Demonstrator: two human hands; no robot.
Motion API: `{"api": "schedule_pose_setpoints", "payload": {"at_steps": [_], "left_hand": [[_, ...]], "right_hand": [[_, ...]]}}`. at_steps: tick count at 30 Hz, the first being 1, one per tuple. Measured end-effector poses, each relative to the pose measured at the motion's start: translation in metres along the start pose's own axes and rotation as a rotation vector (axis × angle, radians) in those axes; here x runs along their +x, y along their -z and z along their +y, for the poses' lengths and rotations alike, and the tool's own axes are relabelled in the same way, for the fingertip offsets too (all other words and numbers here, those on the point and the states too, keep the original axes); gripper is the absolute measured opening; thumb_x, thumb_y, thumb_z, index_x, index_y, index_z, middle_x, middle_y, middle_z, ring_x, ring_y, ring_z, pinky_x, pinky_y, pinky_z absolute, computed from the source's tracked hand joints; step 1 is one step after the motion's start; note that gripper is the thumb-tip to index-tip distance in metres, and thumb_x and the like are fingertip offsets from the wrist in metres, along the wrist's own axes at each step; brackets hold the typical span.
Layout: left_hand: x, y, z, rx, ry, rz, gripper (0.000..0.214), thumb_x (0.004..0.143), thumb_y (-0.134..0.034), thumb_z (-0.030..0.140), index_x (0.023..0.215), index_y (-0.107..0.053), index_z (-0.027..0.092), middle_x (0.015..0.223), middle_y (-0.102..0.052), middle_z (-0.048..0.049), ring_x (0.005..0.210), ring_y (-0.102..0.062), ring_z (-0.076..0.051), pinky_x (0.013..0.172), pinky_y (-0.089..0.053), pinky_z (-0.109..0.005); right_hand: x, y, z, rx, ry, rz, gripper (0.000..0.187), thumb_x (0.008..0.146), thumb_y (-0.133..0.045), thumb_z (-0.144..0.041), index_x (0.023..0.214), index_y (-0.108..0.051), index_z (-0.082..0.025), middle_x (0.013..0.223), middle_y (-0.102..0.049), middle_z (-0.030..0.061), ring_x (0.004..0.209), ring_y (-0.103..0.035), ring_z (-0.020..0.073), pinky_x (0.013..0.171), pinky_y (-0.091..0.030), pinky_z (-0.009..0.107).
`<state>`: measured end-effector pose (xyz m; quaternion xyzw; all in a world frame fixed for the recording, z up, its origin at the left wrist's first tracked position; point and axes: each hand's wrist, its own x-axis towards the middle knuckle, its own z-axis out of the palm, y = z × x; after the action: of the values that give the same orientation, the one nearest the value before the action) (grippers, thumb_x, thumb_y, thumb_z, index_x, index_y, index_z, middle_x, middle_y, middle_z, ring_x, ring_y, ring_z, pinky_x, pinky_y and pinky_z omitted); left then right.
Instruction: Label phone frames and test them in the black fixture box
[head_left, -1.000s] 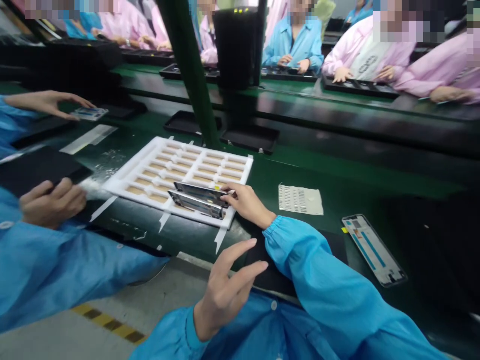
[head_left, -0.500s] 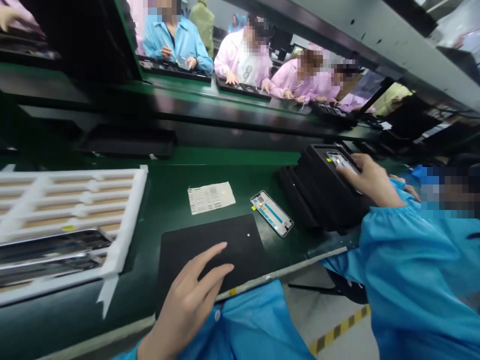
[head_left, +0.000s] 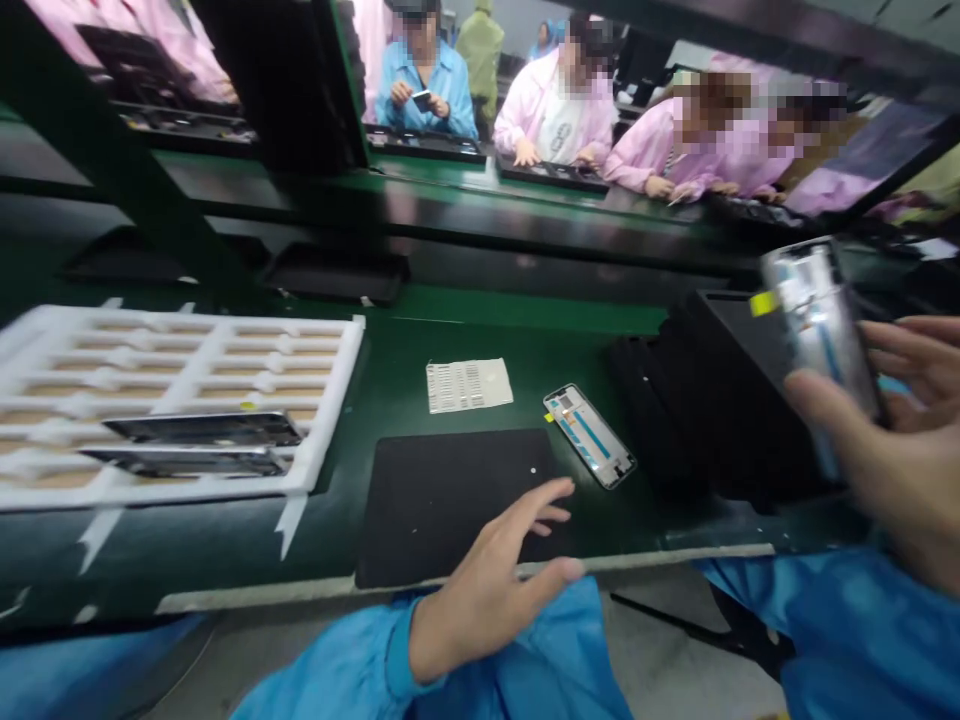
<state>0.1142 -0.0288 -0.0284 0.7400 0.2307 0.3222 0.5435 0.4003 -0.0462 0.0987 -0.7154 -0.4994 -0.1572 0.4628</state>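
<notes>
My right hand (head_left: pixel 892 480) grips an open phone frame (head_left: pixel 821 310), thumb on its near side and fingers behind. The frame is tilted up above a stack of black trays (head_left: pixel 720 420) and carries a yellow tab. My left hand (head_left: pixel 495 580) is open, fingers apart and holding nothing, above the near right edge of a black mat (head_left: pixel 442 500). Right of the mat, a second phone frame (head_left: pixel 589 435) lies flat, with blue strips inside and a yellow tab. Behind the mat lies a pale sheet (head_left: pixel 469 386) with rows of small strips.
A white foam rack (head_left: pixel 337 400) stands at left, with two thin phone parts (head_left: pixel 202 428) upright in its slots. Black trays (head_left: pixel 337 272) sit on the back ledge. Several co-workers (head_left: pixel 555 110) work across the bench. The bench's front edge (head_left: pixel 675 557) runs close to me.
My right hand has lifted the phone frame out of the top black tray. My left hand has moved right over the mat. The view has swung left.
</notes>
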Motion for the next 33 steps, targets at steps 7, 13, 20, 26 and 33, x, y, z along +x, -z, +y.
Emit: {"api": "schedule_pose_setpoints", "payload": {"at_steps": [7, 13, 20, 26, 33], "left_hand": [[0.029, 0.002, -0.009, -0.428, 0.297, 0.593, 0.052, 0.097, -0.048, 0.054, 0.133, -0.053, 0.018, 0.13, -0.063, -0.0113, 0.119, -0.061, -0.026, 0.099, -0.052, -0.035], [0.028, 0.078, -0.035, 0.087, 0.371, 0.383, 0.043, 0.096, -0.047, 0.055, 0.111, -0.063, 0.018, 0.1, -0.069, -0.0043, 0.092, -0.064, -0.021, 0.08, -0.051, -0.029], [0.058, 0.114, -0.05, 0.53, 0.175, -0.233, 0.03, 0.098, -0.049, 0.044, 0.098, -0.066, 0.019, 0.123, -0.065, -0.0086, 0.118, -0.058, -0.026, 0.102, -0.043, -0.04], [0.063, 0.119, -0.069, 0.601, 0.215, -0.234, 0.033, 0.098, -0.047, 0.049, 0.102, -0.069, 0.024, 0.151, -0.045, -0.0053, 0.146, -0.032, -0.026, 0.121, -0.012, -0.056], [0.061, 0.122, -0.069, 0.614, 0.194, -0.229, 0.034, 0.098, -0.048, 0.047, 0.092, -0.068, 0.02, 0.151, -0.045, -0.0074, 0.146, -0.032, -0.025, 0.12, -0.017, -0.053]], "right_hand": [[-0.113, -0.094, -0.075, 0.386, 0.198, -0.724, 0.068, 0.086, -0.067, -0.039, 0.143, -0.036, -0.022, 0.141, -0.05, 0.0143, 0.13, -0.051, 0.0285, 0.105, -0.049, 0.045], [-0.07, -0.138, -0.022, 0.416, 0.037, -0.782, 0.024, 0.092, -0.059, -0.036, 0.109, -0.066, -0.022, 0.111, -0.07, 0.0057, 0.103, -0.066, 0.0225, 0.091, -0.053, 0.037], [-0.038, -0.253, -0.048, 0.391, 0.152, -0.797, 0.012, 0.09, -0.056, -0.018, 0.088, -0.068, -0.017, 0.089, -0.071, 0.0048, 0.082, -0.065, 0.0175, 0.078, -0.049, 0.03], [-0.056, -0.322, -0.092, 0.33, 0.378, -0.974, 0.012, 0.089, -0.059, -0.014, 0.082, -0.068, -0.019, 0.089, -0.066, 0.005, 0.089, -0.059, 0.0186, 0.082, -0.043, 0.03], [-0.051, -0.33, -0.089, 0.317, 0.456, -1.031, 0.011, 0.09, -0.058, -0.014, 0.083, -0.065, -0.019, 0.087, -0.064, 0.0039, 0.085, -0.058, 0.018, 0.078, -0.043, 0.029]]}}
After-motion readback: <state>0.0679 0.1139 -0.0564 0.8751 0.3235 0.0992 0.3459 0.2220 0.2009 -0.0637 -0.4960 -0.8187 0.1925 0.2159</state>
